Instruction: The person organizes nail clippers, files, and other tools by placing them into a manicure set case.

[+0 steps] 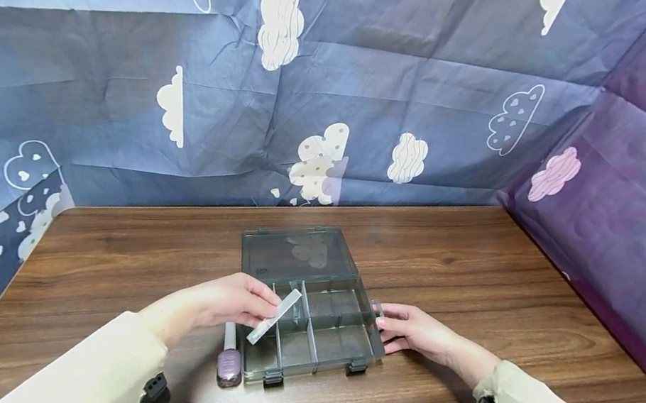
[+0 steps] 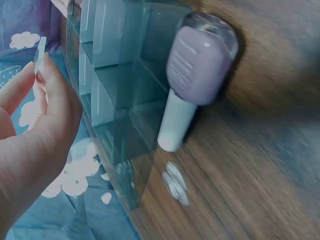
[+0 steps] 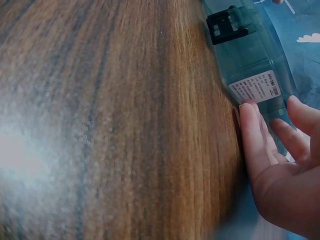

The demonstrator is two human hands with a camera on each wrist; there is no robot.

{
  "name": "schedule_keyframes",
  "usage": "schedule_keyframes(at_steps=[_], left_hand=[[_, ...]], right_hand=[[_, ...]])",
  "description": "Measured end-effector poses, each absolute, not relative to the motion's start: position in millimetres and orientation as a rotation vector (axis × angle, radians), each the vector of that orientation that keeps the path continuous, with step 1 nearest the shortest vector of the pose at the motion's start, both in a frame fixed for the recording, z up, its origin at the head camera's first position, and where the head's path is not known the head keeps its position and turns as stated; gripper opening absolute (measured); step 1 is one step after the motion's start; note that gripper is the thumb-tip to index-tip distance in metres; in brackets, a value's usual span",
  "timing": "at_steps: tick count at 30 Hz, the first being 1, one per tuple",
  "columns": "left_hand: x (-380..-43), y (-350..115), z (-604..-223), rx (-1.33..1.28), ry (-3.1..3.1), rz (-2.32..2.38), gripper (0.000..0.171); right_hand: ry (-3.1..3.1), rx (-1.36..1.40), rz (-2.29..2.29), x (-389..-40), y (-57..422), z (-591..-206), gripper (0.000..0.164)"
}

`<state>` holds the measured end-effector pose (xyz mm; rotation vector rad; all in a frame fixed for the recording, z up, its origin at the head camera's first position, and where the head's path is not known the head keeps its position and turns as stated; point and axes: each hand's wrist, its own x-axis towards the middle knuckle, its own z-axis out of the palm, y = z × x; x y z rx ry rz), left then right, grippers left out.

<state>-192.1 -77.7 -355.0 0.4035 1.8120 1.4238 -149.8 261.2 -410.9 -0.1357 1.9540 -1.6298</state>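
Note:
My left hand (image 1: 236, 299) pinches a narrow clear plastic divider (image 1: 275, 316) between thumb and fingers, slanted above the left compartments of a smoky see-through organizer box (image 1: 341, 342). The box lies with its lid (image 1: 299, 252) folded back. Several compartments show, split by thin upright walls. At the box's right side, my right hand (image 1: 414, 333) rests its fingers against the wall; a small clear edge shows beside the fingertips. In the right wrist view, those fingers (image 3: 255, 135) look nearly straight near a printed label (image 3: 256, 86). I cannot tell if they hold anything.
A purple nail polish bottle (image 1: 228, 362) with a white cap lies left of the box. Beyond its cap is a small shiny white patch (image 2: 175, 183), unclear in kind. Two dark latches (image 1: 273, 379) line the box's front. Cloud-patterned cloth (image 1: 394, 88) hangs behind the wooden table (image 1: 435, 246).

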Motion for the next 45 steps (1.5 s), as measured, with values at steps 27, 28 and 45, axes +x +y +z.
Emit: schedule_keyframes(at_steps=[27, 28, 45], left_hand=[[-191, 13, -358, 0.404, 1.775, 1.321, 0.023], [-191, 15, -359, 0.407, 1.777, 1.315, 0.024], [-193, 27, -361, 0.417, 1.833, 1.282, 0.027]], right_hand=[[1.930, -0.133, -1.666, -152, 263, -416, 0.054], [1.930, -0.131, -1.667, -152, 263, -416, 0.054], [1.928, -0.136, -1.672, -152, 262, -415, 0.051]])
